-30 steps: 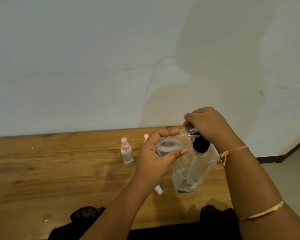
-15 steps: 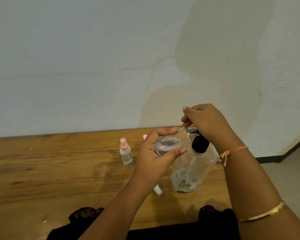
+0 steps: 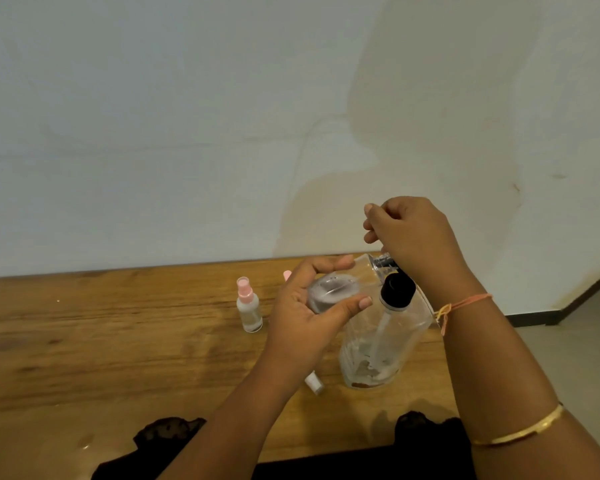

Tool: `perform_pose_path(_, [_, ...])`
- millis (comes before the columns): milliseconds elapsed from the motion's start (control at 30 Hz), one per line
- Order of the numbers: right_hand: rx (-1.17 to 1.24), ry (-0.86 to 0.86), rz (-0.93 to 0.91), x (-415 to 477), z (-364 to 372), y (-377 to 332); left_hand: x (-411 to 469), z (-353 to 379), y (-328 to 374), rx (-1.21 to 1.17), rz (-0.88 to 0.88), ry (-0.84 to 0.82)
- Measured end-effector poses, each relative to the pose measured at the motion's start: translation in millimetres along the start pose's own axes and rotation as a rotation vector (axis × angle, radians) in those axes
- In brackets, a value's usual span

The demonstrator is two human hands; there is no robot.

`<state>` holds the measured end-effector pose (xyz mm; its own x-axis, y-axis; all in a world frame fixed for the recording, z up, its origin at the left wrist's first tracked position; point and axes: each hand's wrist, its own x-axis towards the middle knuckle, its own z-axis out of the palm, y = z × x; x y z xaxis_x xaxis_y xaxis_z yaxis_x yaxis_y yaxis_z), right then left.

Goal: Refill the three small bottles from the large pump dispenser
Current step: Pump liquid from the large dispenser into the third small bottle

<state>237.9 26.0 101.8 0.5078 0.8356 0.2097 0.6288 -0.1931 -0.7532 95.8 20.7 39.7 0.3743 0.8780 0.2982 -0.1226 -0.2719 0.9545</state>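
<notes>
the small bottle [image 3: 333,293], likely light and slippery, is clasped by the left grip [image 3: 310,320]. the head of the pump dispenser [image 3: 387,341] is clamped by the right grip [image 3: 413,237].

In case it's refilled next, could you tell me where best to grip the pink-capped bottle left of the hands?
Pinch the pink-capped bottle round its body, from the left: it stands upright, open there, the left hand close on its right.

One head-worn camera faces forward and down, close above the table [image 3: 84,341], toward the wall [image 3: 187,133] behind the table.
</notes>
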Motion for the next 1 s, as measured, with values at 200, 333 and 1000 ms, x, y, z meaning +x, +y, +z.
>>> perform_pose_path(200, [0.034,-0.135,0.164,0.5,1.7,11.5,-0.1,-0.3,-2.5,0.031,-0.041,-0.017])
perform_pose_path(333, [0.067,-0.079,0.105,-2.2,-1.4,8.6,-0.5,1.3,-1.9,0.008,-0.025,-0.011])
perform_pose_path(1000, [0.030,0.056,-0.036,-2.0,0.8,-0.7,0.5,0.4,-0.4,-0.007,0.005,0.007])
